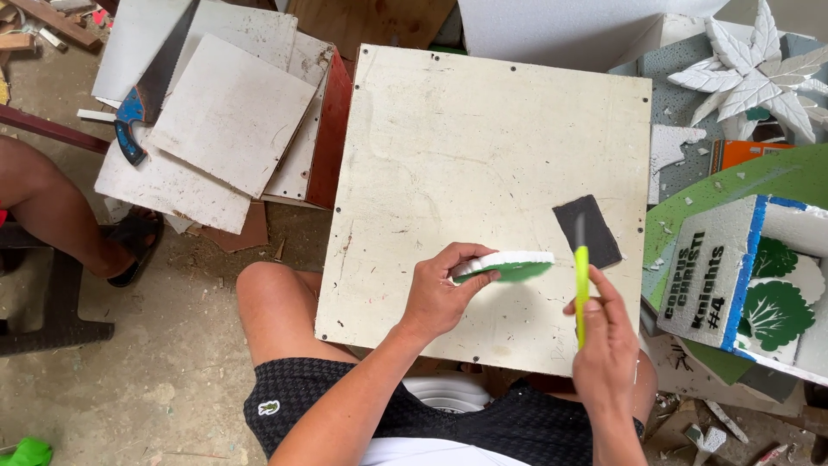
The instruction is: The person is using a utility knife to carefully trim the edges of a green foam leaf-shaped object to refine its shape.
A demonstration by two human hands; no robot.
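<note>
Left hand (435, 298) is pinching green-faced white foam leaf (509, 266); right hand (608, 345) is gripping yellow-handled utility knife (581, 289), trimming; looks like edge needs turning bladeward.

Bright, even daylight, diffuse; no single source apparent. Shadows soft and faint, slight darkening under left hand (440, 298) on pale worktop (483, 164). No glare. Focus sharp across frame; yellow knife (581, 289) slightly blurred. Mild wide-angle stretch at edges.

Craft workshop; handsaw (147, 95), foam scraps (749, 69)
</note>
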